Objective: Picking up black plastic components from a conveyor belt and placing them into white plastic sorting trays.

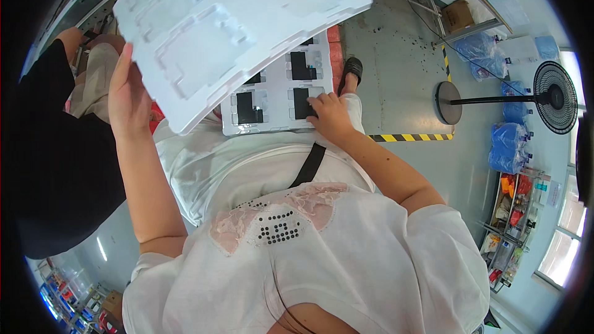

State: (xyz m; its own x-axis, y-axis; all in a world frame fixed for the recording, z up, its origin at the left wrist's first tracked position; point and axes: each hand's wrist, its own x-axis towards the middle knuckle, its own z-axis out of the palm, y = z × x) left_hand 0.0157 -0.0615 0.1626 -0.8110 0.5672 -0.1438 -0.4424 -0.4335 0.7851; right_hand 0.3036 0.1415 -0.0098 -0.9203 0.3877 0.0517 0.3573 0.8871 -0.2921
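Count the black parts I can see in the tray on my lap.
4, perhaps more hidden: upper right, lower left, lower right, one mostly under the lifted white tray.

Bright daylight from window (560,241) at right, sharp centre, strong fisheye bend w/ dark rim.

Lap: the person's lap (204,167), draped in white cloth, is carrying a white moulded tray (275,96) at about 12 o'clock from the chest.
Tray pockets: black flat parts (245,108) are sitting in several pockets.
Floor: the grey floor (402,74) is spreading out at 1 to 3 o'clock.
On floor: a black pedestal fan (447,102) is standing at 2 o'clock; blue bagged bundles (506,148) are lying at 3 o'clock; yellow-black hazard tape (411,137) is running below the fan base.
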